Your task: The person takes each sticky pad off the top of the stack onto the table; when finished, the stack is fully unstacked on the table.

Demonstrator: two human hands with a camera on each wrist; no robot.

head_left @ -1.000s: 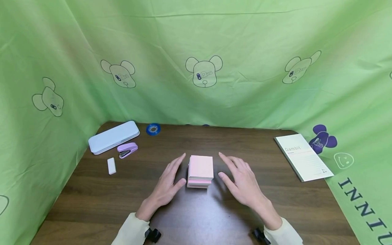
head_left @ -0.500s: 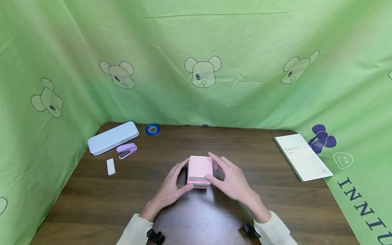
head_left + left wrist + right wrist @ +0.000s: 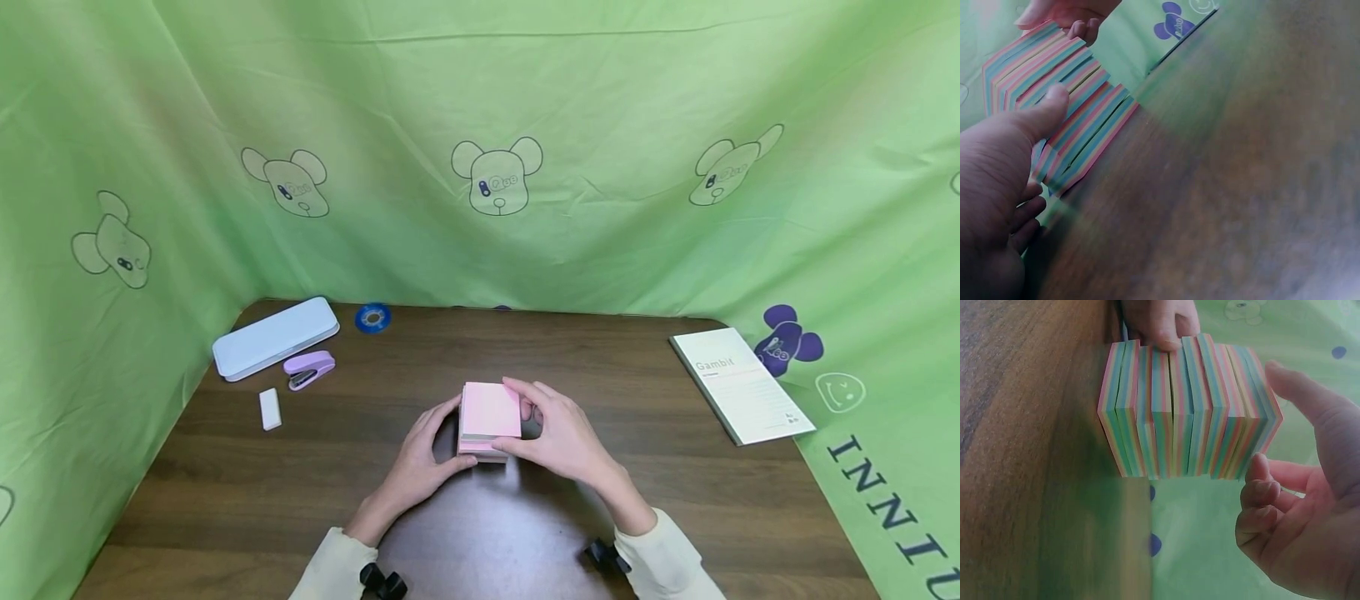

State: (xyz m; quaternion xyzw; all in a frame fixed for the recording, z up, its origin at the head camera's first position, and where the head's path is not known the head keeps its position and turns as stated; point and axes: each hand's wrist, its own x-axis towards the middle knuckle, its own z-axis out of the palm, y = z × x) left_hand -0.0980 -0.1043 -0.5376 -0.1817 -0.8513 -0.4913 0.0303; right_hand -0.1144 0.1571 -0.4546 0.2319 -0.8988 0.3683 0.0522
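A stack of sticky note pads (image 3: 489,410), pink on top, stands on the table between the hands. Striped, multicoloured edges of the several pads (image 3: 1197,412) show in the right wrist view, slightly out of line with each other. My left hand (image 3: 411,468) holds the stack's left side, its thumb on the near face and its fingers reaching round behind. At the top right, my right hand (image 3: 566,437) pinches the uppermost pad between thumb at the near edge and index finger at the far edge. Its other fingers are curled beside the stack.
At the back left lie a pale blue pencil case (image 3: 276,339), a purple stapler (image 3: 309,369), a white eraser (image 3: 270,409) and a blue tape roll (image 3: 372,317). A notebook (image 3: 741,385) lies at the right edge. Green cloth (image 3: 600,250) hangs behind the table.
Both hands have closed in from either side of the stack. The left now holds its side, and the right has come left onto the top pad. The stack stays in place.
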